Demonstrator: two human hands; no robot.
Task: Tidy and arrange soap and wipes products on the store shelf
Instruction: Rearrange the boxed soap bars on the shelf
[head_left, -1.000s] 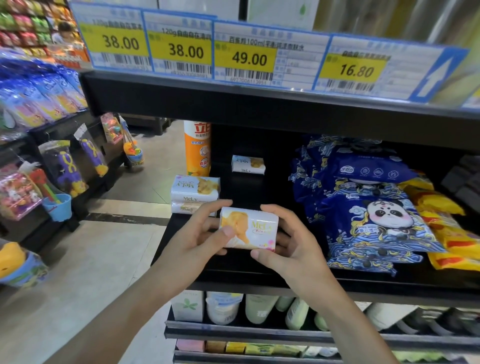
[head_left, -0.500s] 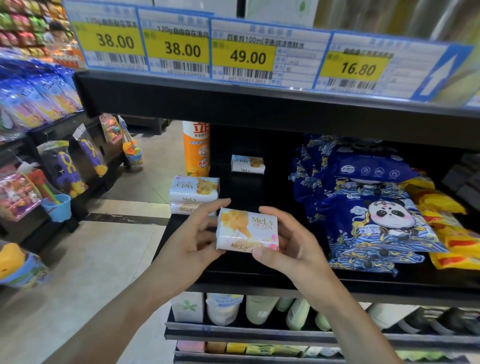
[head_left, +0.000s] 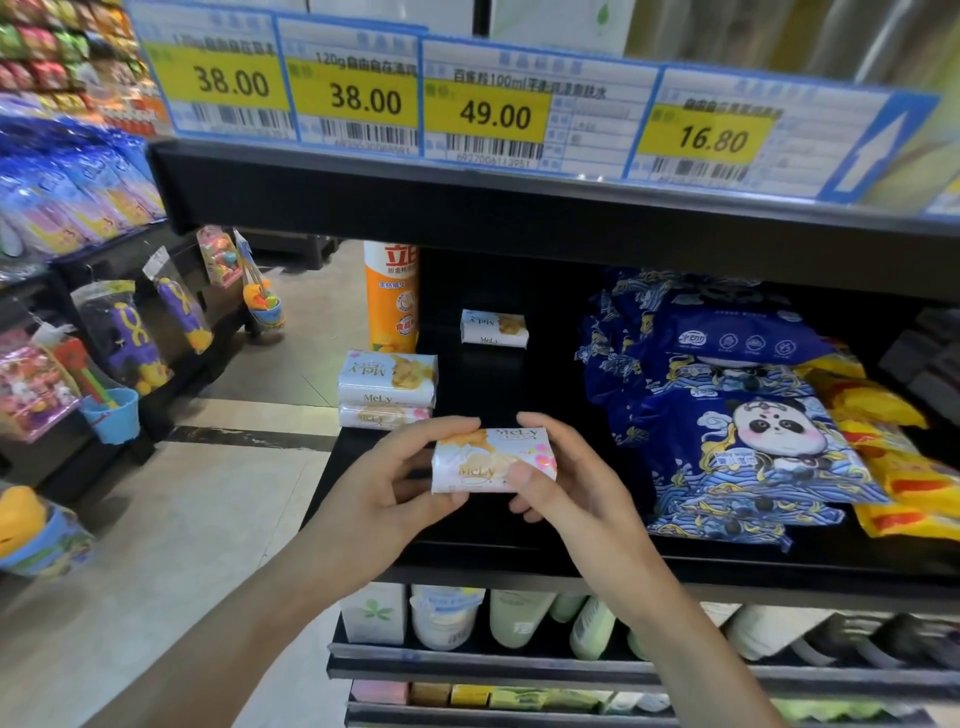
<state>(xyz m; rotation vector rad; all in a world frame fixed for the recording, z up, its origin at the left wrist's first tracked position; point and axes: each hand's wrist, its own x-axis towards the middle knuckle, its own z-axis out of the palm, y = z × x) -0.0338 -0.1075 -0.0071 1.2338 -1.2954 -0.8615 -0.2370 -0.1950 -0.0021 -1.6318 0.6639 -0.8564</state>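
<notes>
**A:** What is the biggest thing here?

**B:** The black shelf (head_left: 483, 525). It fills the middle and right of the frame. Above it, along the top, is a row of price tags (head_left: 488, 111) in yellow and blue.

**A:** What sits on the shelf?

**B:** On the right is a pile of blue wipes packs (head_left: 748, 441) with a panda on the front. Yellow packs (head_left: 904, 467) lie just beside them, at the right edge. At the left end of the shelf two soap bars are stacked (head_left: 387, 387), one on top of the other. Behind them stands an orange bottle (head_left: 392, 296). One small soap bar (head_left: 493, 328) lies alone at the back.

**A:** And the hands?

**B:** Both hold one soap bar (head_left: 493, 462) in the middle of the frame, above the front of the shelf. The left hand (head_left: 384, 493) grips its left end, fingers curled round it. The right hand (head_left: 566, 483) pinches its right end, thumb on the front.

**A:** Anything lower down?

**B:** A lower shelf (head_left: 519, 667) holds white and green bottles (head_left: 519, 618) standing in a row.
</notes>
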